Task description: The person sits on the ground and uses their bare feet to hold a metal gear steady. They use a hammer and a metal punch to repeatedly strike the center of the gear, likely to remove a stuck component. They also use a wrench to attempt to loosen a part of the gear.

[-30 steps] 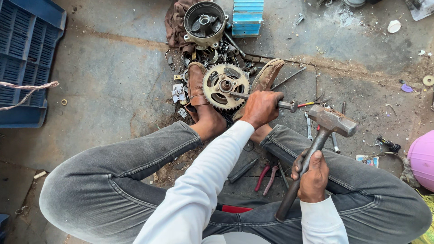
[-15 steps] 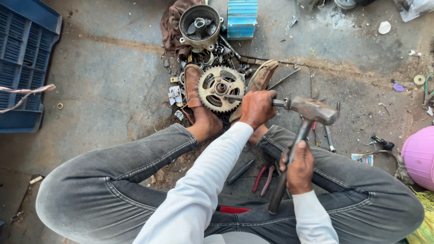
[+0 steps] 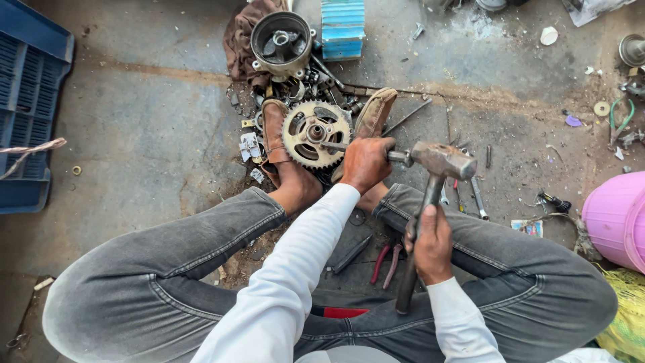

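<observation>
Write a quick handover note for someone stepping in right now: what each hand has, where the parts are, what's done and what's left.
Left hand: gripped on a metal punch, tip at the hub of the sprocket.
Right hand: gripped on the hammer handle; its head is at the punch's rear end.
Sprocket lies on the ground, braced between both shoes.
Nearby: red pliers between the legs, round metal housing beyond the sprocket.
Done: punch set, hammer at the punch.
Left: the hub piece sits in the sprocket, not out yet.
</observation>
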